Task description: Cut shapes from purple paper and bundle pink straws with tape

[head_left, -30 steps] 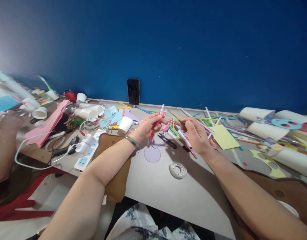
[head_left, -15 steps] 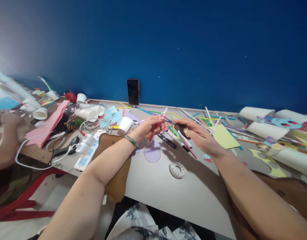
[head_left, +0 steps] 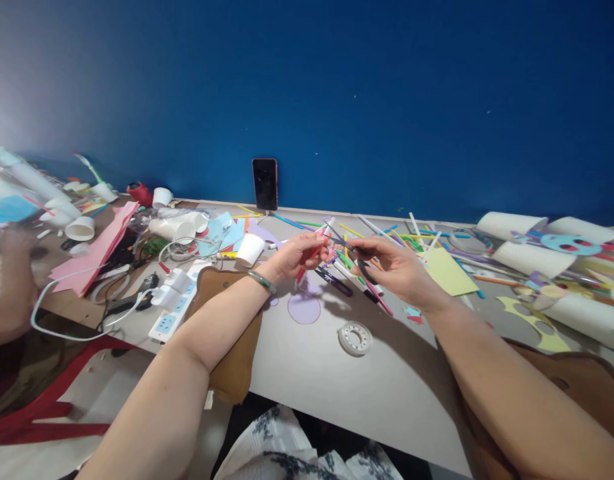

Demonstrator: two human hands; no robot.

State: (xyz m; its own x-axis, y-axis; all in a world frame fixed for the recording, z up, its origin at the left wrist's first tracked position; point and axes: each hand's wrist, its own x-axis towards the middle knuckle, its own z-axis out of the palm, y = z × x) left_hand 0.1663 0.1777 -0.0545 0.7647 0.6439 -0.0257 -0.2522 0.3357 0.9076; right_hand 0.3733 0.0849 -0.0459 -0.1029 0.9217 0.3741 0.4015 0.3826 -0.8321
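My right hand (head_left: 391, 265) is closed on black-handled scissors (head_left: 339, 237), whose parted blades point left toward my other hand. Pinched in my left hand (head_left: 303, 256) is a thin pink-red piece (head_left: 303, 272) that sticks out above and below the fingers; its exact kind is unclear. The blade tips lie close to its upper end, and I cannot tell whether they touch it. Below the hands, a purple paper circle (head_left: 304, 309) lies flat on the table. A white tape roll (head_left: 355, 339) rests nearer to me.
Markers and straws (head_left: 371, 283) are strewn behind and under my hands, beside yellow paper (head_left: 449, 272). A phone (head_left: 265, 184) leans on the blue wall. To the left are a power strip (head_left: 169, 320), a paper cup (head_left: 250, 250) and another person's hand (head_left: 11, 243). White paper tubes (head_left: 534, 260) lie right.
The scissors have opened, their blades and handle loops spreading apart in my right hand. My left hand stays nearly in place with the pink-red piece.
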